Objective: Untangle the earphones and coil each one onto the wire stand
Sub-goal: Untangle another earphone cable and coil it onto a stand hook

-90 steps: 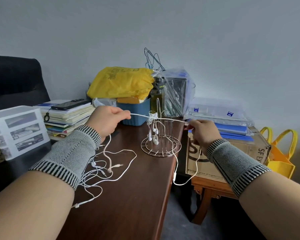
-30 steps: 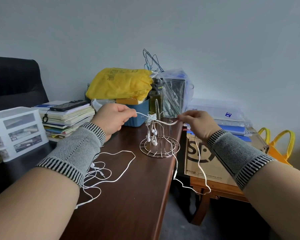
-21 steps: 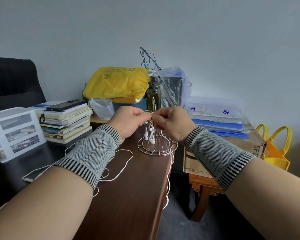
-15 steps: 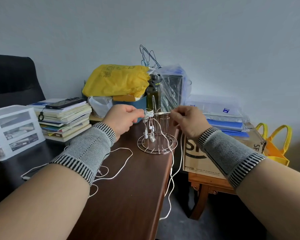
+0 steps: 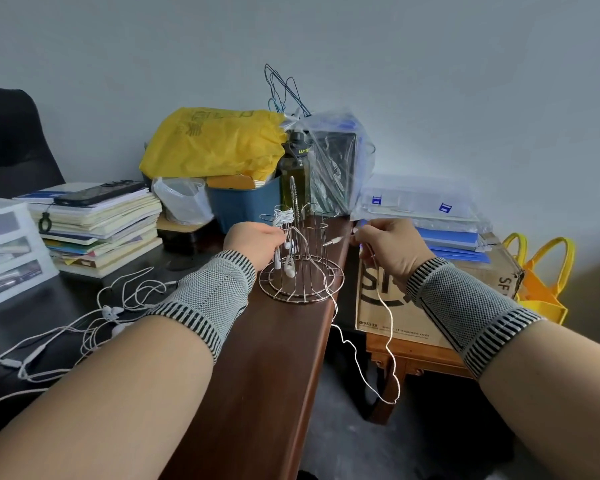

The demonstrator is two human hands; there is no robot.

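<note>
the right hand [image 5: 385, 245] pinched the earphone plug [image 5: 335, 241], its length pointing left toward the wire stand [image 5: 300, 271]. the left hand [image 5: 257, 240], nearer, seemed to grip the cord [image 5: 388, 341] beside the wound coil [image 5: 282, 216].

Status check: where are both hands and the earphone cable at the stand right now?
Left hand grips cable at wire stand. Right hand pinches the plug end; slack hangs off the desk edge. Tangled earphones wait at left.
</note>
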